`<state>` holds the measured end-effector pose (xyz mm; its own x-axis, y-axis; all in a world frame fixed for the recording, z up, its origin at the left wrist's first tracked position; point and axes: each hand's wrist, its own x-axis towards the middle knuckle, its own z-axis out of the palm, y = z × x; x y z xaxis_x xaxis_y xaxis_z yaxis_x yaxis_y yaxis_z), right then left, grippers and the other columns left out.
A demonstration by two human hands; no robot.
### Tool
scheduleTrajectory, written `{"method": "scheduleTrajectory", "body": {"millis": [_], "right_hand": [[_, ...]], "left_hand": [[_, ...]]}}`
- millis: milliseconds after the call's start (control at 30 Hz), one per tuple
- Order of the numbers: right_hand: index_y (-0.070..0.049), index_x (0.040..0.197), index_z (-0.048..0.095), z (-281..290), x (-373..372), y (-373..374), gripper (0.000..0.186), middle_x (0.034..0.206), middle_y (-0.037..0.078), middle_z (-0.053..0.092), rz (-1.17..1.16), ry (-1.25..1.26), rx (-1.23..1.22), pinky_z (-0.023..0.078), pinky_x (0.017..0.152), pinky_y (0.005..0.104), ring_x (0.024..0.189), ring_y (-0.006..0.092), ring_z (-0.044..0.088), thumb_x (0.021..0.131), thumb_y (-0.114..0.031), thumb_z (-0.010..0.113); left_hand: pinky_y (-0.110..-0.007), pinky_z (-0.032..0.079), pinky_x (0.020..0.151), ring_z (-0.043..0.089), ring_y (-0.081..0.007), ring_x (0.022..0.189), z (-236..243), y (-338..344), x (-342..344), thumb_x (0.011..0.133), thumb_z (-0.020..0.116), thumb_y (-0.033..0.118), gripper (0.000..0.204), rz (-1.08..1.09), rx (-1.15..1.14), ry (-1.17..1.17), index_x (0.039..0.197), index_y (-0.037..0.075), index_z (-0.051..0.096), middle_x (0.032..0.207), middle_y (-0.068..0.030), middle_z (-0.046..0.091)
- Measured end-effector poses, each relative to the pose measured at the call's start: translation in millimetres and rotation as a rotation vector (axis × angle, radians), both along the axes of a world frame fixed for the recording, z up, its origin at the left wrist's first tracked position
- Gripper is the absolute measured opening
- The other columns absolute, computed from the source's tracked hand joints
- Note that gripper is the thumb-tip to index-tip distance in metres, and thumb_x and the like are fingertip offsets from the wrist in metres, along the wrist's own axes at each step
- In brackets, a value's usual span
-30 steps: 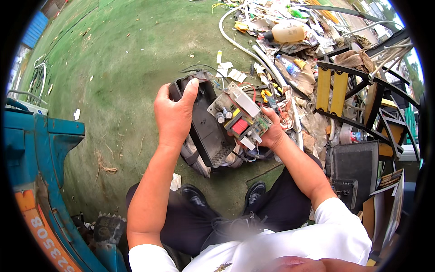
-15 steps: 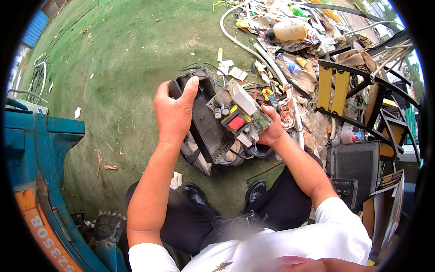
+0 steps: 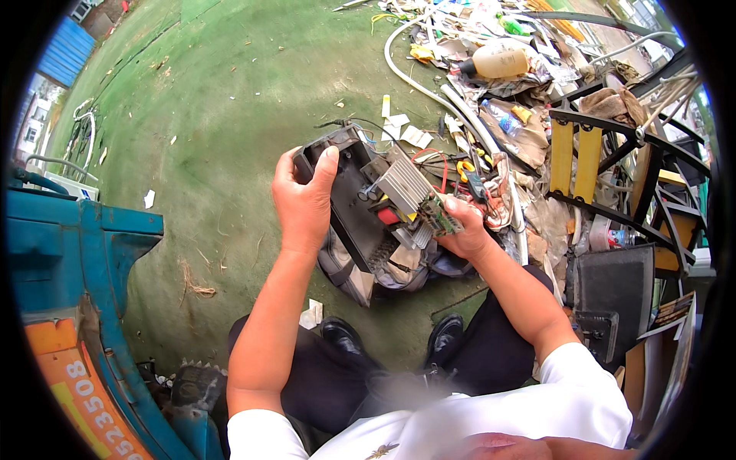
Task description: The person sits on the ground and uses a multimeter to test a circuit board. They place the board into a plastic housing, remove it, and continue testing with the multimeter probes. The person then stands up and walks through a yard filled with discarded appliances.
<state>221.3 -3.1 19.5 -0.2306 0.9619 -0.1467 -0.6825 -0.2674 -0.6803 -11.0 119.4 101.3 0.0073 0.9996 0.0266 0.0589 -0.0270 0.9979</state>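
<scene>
Two-handed handling of an opened electronic unit above a grey and black bag (image 3: 346,268). The black plastic housing (image 3: 351,201) lies tilted at left, its open side facing up; the circuit board (image 3: 442,218), bearing a finned metal heatsink (image 3: 405,182) and a red-wrapped transformer (image 3: 388,215), is held at its right side, overlapping the housing's edge in this view. Whether the two touch, or are joined by wires, cannot be told.

Good handling probably calls for a steady housing, the board gripped by its rim rather than its components, and slow separation, lest an attached lead be strained or a sharp solder point prick the fingers.

The left hand (image 3: 301,201) is closed on the housing's upper left wall, thumb extended along the rim. The right hand (image 3: 466,231) holds the board's right edge, thumb above, its fingers largely hidden beneath. Both forearms reach forward, converging on the work.
</scene>
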Motion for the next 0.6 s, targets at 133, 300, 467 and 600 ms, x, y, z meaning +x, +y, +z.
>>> {"method": "scheduleTrajectory", "body": {"millis": [133, 300, 467, 600], "right_hand": [[0.008, 0.139, 0.05, 12.4, -4.9, 1.8, 0.078, 0.133, 0.017, 0.061, -0.017, -0.154, 0.102, 0.044, 0.106, 0.0346, 0.123, 0.0225, 0.059, 0.088, -0.049, 0.065], [0.006, 0.143, 0.045, 16.8, -11.2, -2.7, 0.083, 0.137, 0.015, 0.055, -0.104, -0.33, 0.163, 0.038, 0.112, 0.0376, 0.129, 0.0236, 0.052, 0.08, -0.033, 0.082], [0.002, 0.138, 0.049, 22.0, -29.8, -6.3, 0.079, 0.128, 0.01, 0.052, -0.276, -0.728, 0.323, 0.04, 0.106, 0.0361, 0.12, 0.0219, 0.052, 0.077, -0.036, 0.082], [-0.002, 0.135, 0.053, 21.8, -30.0, -5.9, 0.078, 0.126, 0.013, 0.051, -0.395, -0.959, 0.397, 0.043, 0.098, 0.0351, 0.115, 0.0232, 0.054, 0.071, -0.035, 0.082]], "left_hand": [[-0.024, 0.051, 0.073, 0.058, -0.0071, 0.081, 1.0, -3.2, 2.5, 0.088, 0.081, 0.031, 0.045, 0.001, 0.027, -0.075, 0.111, -0.002, 0.061, 0.092, -0.0012, 0.065], [-0.022, 0.046, 0.076, 0.053, -0.0052, 0.083, -2.6, -6.4, 8.6, 0.093, 0.077, 0.031, 0.039, -0.021, 0.027, -0.113, 0.111, 0.0, 0.062, 0.094, 0.0024, 0.061], [-0.023, 0.049, 0.072, 0.056, -0.0051, 0.08, -18.4, -7.4, 7.4, 0.09, 0.079, 0.027, 0.039, -0.014, -0.048, -0.213, 0.111, -0.001, 0.061, 0.091, 0.0017, 0.063], [-0.023, 0.048, 0.073, 0.055, -0.0048, 0.081, -22.0, -5.1, 6.7, 0.091, 0.079, 0.027, 0.039, -0.015, -0.05, -0.258, 0.112, -0.001, 0.061, 0.092, 0.0017, 0.062]]}}
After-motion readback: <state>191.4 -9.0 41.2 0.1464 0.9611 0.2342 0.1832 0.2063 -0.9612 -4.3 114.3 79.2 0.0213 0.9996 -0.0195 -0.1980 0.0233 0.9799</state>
